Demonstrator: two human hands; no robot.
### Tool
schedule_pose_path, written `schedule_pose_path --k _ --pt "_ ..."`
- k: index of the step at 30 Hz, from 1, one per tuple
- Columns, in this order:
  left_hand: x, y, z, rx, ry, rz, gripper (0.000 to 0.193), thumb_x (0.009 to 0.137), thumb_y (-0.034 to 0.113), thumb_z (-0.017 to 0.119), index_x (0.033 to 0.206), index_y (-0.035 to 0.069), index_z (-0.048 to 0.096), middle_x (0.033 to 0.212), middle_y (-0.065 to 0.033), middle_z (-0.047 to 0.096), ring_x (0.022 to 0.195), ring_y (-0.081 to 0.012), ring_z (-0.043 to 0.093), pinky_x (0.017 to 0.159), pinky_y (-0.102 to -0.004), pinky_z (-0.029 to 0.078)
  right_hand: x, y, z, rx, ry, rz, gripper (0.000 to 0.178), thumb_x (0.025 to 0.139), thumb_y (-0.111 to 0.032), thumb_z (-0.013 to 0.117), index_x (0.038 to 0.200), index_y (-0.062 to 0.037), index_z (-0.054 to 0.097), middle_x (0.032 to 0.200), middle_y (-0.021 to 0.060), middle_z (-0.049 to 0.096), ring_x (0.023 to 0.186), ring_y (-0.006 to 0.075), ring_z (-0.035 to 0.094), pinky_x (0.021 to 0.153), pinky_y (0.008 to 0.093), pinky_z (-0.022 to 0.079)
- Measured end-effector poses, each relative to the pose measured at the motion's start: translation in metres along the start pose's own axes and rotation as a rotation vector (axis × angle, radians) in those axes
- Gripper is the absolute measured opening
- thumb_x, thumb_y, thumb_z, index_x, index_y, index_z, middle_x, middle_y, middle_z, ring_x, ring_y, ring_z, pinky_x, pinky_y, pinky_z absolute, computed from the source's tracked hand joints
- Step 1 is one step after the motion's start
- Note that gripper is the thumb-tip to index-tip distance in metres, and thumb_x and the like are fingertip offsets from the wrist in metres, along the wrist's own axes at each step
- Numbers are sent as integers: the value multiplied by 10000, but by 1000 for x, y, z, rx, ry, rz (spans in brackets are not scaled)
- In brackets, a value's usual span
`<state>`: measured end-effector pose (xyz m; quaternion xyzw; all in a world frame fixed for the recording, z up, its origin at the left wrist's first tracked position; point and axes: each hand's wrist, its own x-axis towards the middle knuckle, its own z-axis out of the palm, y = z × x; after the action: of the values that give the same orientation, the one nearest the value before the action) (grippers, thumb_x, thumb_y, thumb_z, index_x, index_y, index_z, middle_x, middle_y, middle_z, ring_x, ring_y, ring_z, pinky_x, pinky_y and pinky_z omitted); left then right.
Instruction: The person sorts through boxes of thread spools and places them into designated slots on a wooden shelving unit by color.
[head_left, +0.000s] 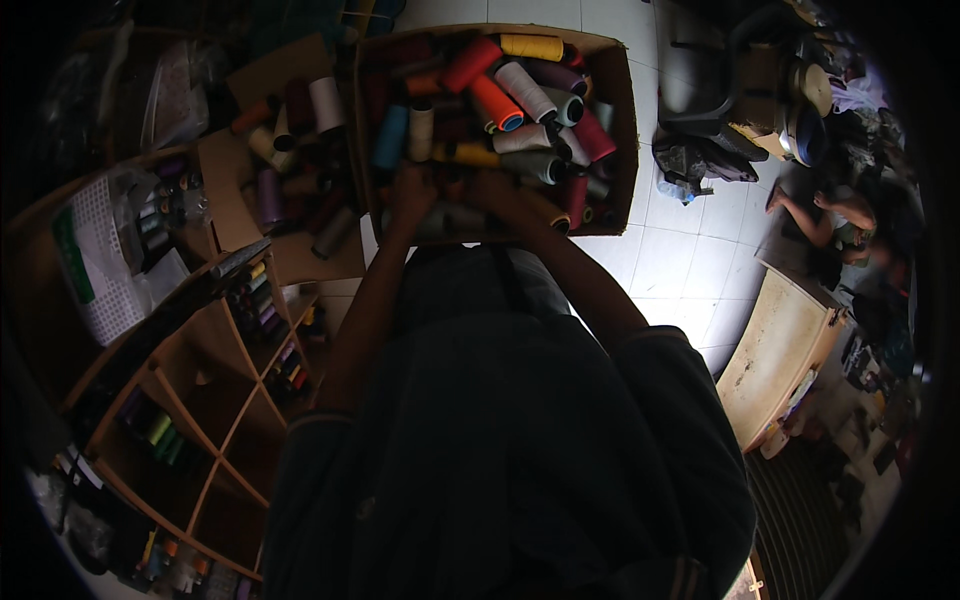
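A cardboard box [632,130] full of thread cones stands in front of me, and both my hands reach into its near side. My left hand [412,192] has its fingers curled in just below a beige thread cone [421,134]; shadow hides what they hold. Close beside it, my right hand [488,190] bends inward, its fingers closed over something dark among the cones. A yellow thread cone [470,154] lies right above the hands. Orange [496,102], pale pink [525,90] and blue [391,137] cones are heaped farther in.
More cones lie on flattened cardboard [230,190] left of the box. A wooden cubby shelf [205,345] with some spools stands at lower left. At right are a chair [695,75], a black bag [700,160], a wooden cabinet [775,345] and another person [845,225] low down on the tiled floor.
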<state>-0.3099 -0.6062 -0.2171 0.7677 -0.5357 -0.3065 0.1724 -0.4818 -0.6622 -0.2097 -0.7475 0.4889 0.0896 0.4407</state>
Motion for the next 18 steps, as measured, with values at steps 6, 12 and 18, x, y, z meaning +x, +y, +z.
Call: schedule_pose_path --k 6,12,18 --pt "-23 36 -15 164 169 89 161 750 60 615 902 51 669 942 -186 589 963 -363 559 848 -449 454 -37 1 -37 206 125 -6 530 719 -449 714 1023 -20 653 915 206 670 874 348 661 761 443 512" --pt "-32 33 -18 341 151 66 247 744 140 624 982 74 635 1017 -139 551 998 -328 529 794 -474 462 -56 0 -45 213 408 -109 451 771 -377 700 1022 -13 616 955 211 645 934 376 621 818 445 479" --pt "-39 63 -31 314 583 143 339 770 256 643 1041 75 547 1087 -166 479 997 -366 459 798 -479 394 -54 -5 -64 499 460 -167 442 804 -225 727 1139 15 567 1075 142 615 1021 253 579 926 364 444"
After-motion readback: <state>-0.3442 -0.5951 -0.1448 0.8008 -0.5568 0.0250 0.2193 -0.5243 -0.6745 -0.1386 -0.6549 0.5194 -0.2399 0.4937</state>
